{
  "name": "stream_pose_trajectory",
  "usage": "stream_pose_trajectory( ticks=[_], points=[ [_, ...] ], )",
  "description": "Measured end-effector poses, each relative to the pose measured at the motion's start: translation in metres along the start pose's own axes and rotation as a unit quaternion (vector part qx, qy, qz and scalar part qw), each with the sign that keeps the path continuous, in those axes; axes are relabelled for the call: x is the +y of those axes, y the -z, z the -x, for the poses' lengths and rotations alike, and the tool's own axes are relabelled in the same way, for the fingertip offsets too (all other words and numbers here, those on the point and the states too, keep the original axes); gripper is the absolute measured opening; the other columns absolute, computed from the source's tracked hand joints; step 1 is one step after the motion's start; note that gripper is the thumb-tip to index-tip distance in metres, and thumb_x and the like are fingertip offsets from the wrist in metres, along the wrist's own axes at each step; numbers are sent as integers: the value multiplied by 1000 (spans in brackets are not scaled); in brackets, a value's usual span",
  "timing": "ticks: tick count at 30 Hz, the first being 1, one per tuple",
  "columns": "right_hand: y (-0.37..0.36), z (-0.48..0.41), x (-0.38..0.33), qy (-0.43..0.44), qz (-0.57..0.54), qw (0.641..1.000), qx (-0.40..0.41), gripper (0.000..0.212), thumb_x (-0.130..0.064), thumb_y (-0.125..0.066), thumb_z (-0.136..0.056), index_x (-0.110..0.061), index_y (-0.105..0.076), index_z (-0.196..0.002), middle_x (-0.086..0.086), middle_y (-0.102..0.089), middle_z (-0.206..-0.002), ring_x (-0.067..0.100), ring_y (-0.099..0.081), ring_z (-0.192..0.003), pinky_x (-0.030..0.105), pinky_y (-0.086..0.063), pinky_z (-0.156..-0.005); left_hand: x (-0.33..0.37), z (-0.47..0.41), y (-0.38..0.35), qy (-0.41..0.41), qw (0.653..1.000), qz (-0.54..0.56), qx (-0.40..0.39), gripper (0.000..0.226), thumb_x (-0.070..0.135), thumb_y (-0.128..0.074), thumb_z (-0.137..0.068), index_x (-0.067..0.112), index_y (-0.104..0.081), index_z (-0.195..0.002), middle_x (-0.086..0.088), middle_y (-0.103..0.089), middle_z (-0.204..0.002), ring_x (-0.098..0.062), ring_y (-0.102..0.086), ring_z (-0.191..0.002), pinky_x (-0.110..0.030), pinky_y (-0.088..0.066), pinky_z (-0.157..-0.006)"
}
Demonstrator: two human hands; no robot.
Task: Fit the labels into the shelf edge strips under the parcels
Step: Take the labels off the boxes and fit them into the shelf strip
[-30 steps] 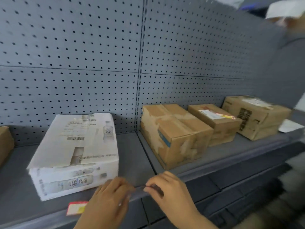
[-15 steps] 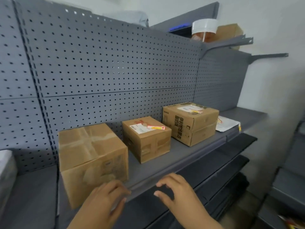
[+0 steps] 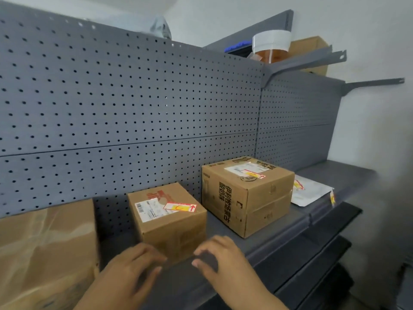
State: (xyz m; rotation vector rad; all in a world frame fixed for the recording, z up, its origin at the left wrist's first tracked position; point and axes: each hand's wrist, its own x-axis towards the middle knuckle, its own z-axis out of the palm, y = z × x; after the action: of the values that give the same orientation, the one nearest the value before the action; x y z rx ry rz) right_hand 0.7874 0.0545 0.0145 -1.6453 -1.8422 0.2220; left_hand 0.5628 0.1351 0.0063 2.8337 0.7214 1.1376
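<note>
Here, left hand (image 3: 134,262) and right hand (image 3: 214,253) at shelf edge strip (image 3: 279,247) below small parcel (image 3: 167,218), fingers loosely curled, pinching nothing visible; best pressed evenly along strip.

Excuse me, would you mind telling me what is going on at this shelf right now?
A person is working along the front edge of a grey shelf that holds parcels. Both hands, the left hand and the right hand, are at the shelf edge in front of the small brown box, fingers curled toward the strip. No label shows in either hand. Red-and-yellow labels lie on top of the small box and the taller box beside it.
</note>
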Motion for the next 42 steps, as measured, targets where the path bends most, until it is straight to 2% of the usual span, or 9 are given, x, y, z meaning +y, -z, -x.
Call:
stream_pose_trajectory(
  ticks=[8,14,19,25,28,30,35,40,42],
  points=[
    [1,-99,25,51,-14,998,33,19,-41,-54,-90,-29,-62,-102,-13,-56,-106,6,-42,-102,28,-38,-93,-38,-70,-25,63,991,-118,11,56,61,-16,-94,40,-68,-87,16,-67,-84,-6,-63,-65,-23,-51,-52],
    [-3,-141,45,56,-29,998,9,19,-39,-56,-90,-30,-63,-104,-16,-46,-95,8,-40,-98,28,-40,-90,-42,-89,-30,140,986,-94,-1,19,49,-43,-83,46,-61,-89,28,-61,-88,2,-61,-73,-22,-53,-56],
    [-11,-167,53,65,-10,997,-42,28,-49,-53,-87,-27,-66,-101,-11,-44,-92,14,-39,-97,33,-39,-89,-43,-92,-34,194,978,-81,3,19,48,-45,-82,48,-60,-92,33,-59,-89,10,-57,-81,-23,-53,-64],
    [-7,-176,66,51,-32,998,-37,22,-45,-63,-83,-30,-69,-97,-12,-46,-100,10,-39,-98,27,-41,-91,-32,-100,-32,217,972,-87,27,20,41,-47,-83,39,-68,-86,30,-60,-87,12,-56,-81,-10,-45,-65],
    [4,-172,74,11,-74,996,-40,10,-37,-68,-81,-29,-68,-88,-10,-50,-100,4,-50,-88,17,-45,-75,-26,-99,-32,218,971,-91,29,22,39,-46,-84,36,-68,-85,27,-60,-85,11,-56,-81,-10,-44,-67],
    [10,-168,78,-4,-77,996,-40,7,-33,-69,-82,-28,-66,-85,-9,-55,-97,5,-54,-82,19,-49,-71,-21,-99,-33,216,971,-102,22,22,39,-46,-85,35,-68,-86,27,-60,-85,11,-56,-80,-7,-41,-69],
    [25,-157,79,10,-61,998,-25,6,-26,-66,-85,-30,-63,-89,-10,-54,-100,8,-54,-88,28,-53,-76,-4,-101,-27,189,976,-103,30,17,33,-51,-87,33,-67,-89,24,-60,-86,7,-58,-77,-21,-47,-65],
    [29,-136,66,65,-119,991,-4,29,-15,-60,-88,-31,-56,-112,-16,-53,-94,4,-51,-87,16,-43,-74,20,-90,-20,180,977,-111,37,17,29,-53,-88,25,-69,-86,18,-61,-85,2,-60,-72,-23,-49,-60],
    [25,-125,56,81,-142,986,-23,27,-17,-61,-87,-32,-59,-109,-17,-53,-92,3,-52,-86,15,-43,-75,29,-80,-15,183,976,-115,39,18,27,-53,-89,23,-70,-86,17,-62,-86,-1,-61,-70,-25,-49,-60]
  ],
)
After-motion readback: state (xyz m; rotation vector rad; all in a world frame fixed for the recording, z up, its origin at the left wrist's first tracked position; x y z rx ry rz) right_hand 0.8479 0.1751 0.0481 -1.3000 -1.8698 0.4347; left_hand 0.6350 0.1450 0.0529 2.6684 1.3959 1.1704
